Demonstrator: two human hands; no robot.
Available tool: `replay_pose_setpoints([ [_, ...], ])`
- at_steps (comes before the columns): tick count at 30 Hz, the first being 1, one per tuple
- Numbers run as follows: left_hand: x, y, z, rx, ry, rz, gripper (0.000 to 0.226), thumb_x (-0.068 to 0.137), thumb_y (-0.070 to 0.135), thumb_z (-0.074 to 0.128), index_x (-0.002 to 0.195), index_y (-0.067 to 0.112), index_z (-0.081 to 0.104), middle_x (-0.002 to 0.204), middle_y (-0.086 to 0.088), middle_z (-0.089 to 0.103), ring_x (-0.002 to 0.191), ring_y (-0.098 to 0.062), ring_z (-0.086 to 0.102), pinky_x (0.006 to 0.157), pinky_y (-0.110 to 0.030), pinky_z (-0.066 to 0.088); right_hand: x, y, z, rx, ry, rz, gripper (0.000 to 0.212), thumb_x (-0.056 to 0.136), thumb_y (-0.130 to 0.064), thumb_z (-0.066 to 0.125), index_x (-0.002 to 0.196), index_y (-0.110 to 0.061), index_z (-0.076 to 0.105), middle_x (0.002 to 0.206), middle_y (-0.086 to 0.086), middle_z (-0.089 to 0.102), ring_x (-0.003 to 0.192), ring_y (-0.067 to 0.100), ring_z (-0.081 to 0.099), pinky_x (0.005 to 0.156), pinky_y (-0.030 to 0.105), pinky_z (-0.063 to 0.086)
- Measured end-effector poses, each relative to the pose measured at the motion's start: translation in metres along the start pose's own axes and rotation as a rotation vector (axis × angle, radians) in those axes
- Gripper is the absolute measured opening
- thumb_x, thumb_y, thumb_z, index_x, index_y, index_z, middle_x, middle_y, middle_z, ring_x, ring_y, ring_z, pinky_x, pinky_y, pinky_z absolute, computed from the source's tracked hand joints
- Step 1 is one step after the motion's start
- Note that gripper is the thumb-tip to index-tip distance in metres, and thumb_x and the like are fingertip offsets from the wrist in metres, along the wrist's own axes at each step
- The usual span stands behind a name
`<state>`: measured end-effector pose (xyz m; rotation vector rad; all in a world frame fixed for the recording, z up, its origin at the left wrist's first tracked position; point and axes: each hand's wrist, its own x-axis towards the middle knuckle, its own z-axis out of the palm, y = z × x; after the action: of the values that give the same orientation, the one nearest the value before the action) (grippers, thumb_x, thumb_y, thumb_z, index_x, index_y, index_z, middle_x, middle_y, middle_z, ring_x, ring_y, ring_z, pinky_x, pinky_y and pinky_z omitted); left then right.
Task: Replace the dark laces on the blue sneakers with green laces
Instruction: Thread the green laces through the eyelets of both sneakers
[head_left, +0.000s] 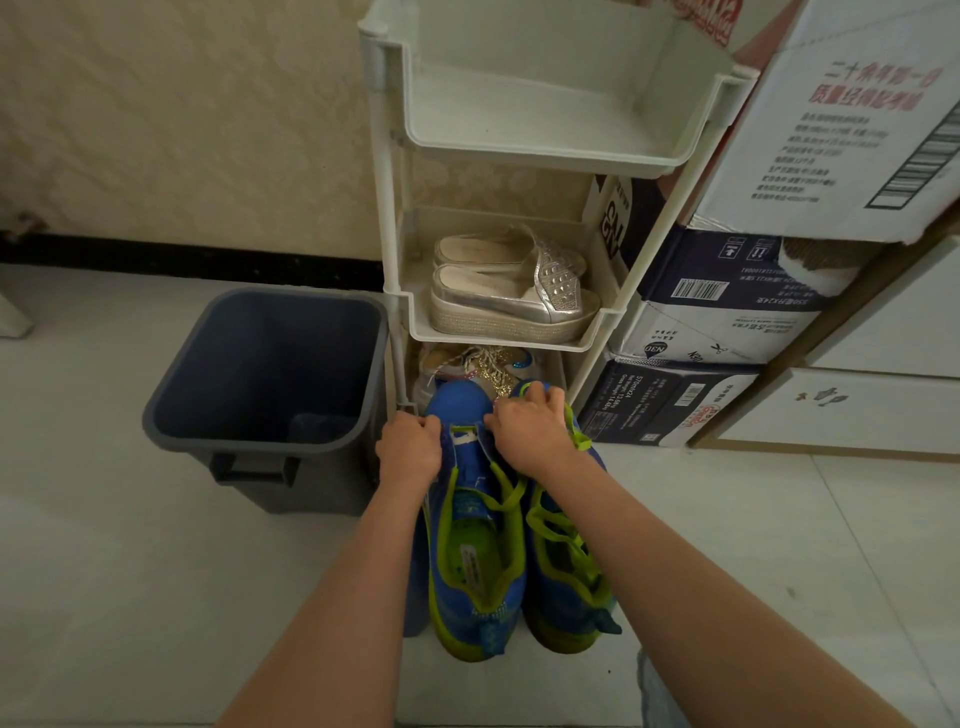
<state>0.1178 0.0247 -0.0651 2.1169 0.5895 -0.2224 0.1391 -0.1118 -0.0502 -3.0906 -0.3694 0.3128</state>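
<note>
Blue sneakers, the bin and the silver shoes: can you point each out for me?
bin (280, 343): head view, inner back wall.
blue sneakers (460, 402): head view, toe cap of the one nearer the bin.
silver shoes (558, 283): head view, studded strap.

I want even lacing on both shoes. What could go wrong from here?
The left hand and right hand pinch the left sneaker at its toe-end eyelets while the green lace lies slack over the tongue: uneven pulls could leave unequal ends. The right sneaker touches it, with loose loops that might tangle.
</note>
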Motion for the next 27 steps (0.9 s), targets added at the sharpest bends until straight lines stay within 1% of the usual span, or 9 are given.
replay_pose_setpoints([
  [4,0.001,-0.006,0.002,-0.072,0.055,-0.066,0.035,0.097,0.018,0.044,0.105,-0.013,0.058,0.108,-0.029,0.06,0.095,-0.036,0.056,0.073,-0.035,0.038,0.001,0.012,-0.001,0.187,-0.012,-0.016,0.028,0.099,-0.038,0.039,0.11,-0.018,0.056,0.112,0.005,0.062,0.117,0.025,0.037,0.099,0.041,0.017],
  [6,0.002,-0.01,0.001,-0.067,0.061,-0.074,0.037,0.096,0.018,0.045,0.103,-0.015,0.06,0.106,-0.03,0.062,0.096,-0.038,0.058,0.069,-0.032,0.034,0.001,0.018,-0.004,0.26,-0.018,-0.022,0.023,0.096,-0.04,0.047,0.106,-0.023,0.059,0.107,0.001,0.064,0.117,0.022,0.036,0.099,0.04,0.016],
  [8,0.0,-0.01,0.0,-0.061,0.069,-0.067,0.035,0.096,0.018,0.046,0.101,-0.013,0.062,0.105,-0.029,0.063,0.098,-0.037,0.058,0.07,-0.031,0.034,0.0,0.019,-0.005,0.269,-0.017,-0.005,0.022,0.097,-0.036,0.047,0.104,-0.022,0.062,0.106,0.002,0.064,0.117,0.022,0.035,0.098,0.039,0.017],
  [12,-0.007,-0.005,-0.004,-0.089,0.112,-0.064,0.03,0.098,0.017,0.046,0.115,-0.004,0.058,0.119,-0.021,0.06,0.11,-0.033,0.055,0.079,-0.031,0.038,0.002,0.01,-0.003,0.073,-0.012,-0.011,0.03,0.101,-0.023,0.033,0.105,-0.012,0.061,0.106,0.008,0.064,0.118,0.028,0.036,0.102,0.042,0.019],
  [18,-0.004,-0.01,-0.008,-0.088,0.003,0.055,0.021,0.092,0.026,0.059,0.103,0.008,0.059,0.106,-0.008,0.062,0.09,-0.015,0.052,0.074,-0.028,0.037,0.002,0.006,-0.003,0.021,0.013,-0.024,0.029,0.1,-0.022,0.034,0.111,-0.012,0.059,0.115,0.007,0.062,0.12,0.027,0.036,0.104,0.042,0.016],
  [21,-0.004,-0.011,-0.006,-0.025,0.011,0.086,0.021,0.093,0.028,0.057,0.096,0.007,0.059,0.106,-0.014,0.064,0.093,-0.023,0.057,0.076,-0.032,0.041,0.003,0.011,-0.008,0.083,-0.007,-0.036,0.038,0.101,-0.041,0.035,0.109,-0.016,0.063,0.111,0.008,0.063,0.122,0.025,0.036,0.103,0.042,0.013],
  [23,-0.006,-0.008,-0.005,0.036,0.056,0.077,0.026,0.098,0.026,0.048,0.106,0.002,0.056,0.11,-0.016,0.062,0.101,-0.031,0.057,0.075,-0.032,0.037,0.003,0.015,-0.013,0.153,-0.043,-0.046,0.036,0.096,-0.049,0.044,0.1,-0.021,0.067,0.106,0.003,0.065,0.122,0.022,0.036,0.103,0.042,0.014],
  [25,-0.007,-0.007,-0.008,-0.002,0.12,0.02,0.028,0.101,0.021,0.04,0.113,-0.003,0.049,0.111,-0.018,0.062,0.104,-0.034,0.057,0.075,-0.032,0.034,0.003,0.018,-0.017,0.184,-0.061,-0.043,0.025,0.092,-0.044,0.053,0.095,-0.026,0.069,0.102,-0.003,0.066,0.12,0.019,0.037,0.1,0.04,0.016],
  [27,-0.005,-0.008,-0.01,-0.078,0.15,-0.012,0.026,0.101,0.02,0.036,0.112,-0.003,0.044,0.109,-0.017,0.066,0.101,-0.034,0.06,0.08,-0.036,0.039,0.003,0.02,-0.016,0.212,-0.046,-0.028,0.021,0.093,-0.034,0.052,0.094,-0.025,0.07,0.097,-0.005,0.068,0.116,0.018,0.04,0.099,0.04,0.017],
])
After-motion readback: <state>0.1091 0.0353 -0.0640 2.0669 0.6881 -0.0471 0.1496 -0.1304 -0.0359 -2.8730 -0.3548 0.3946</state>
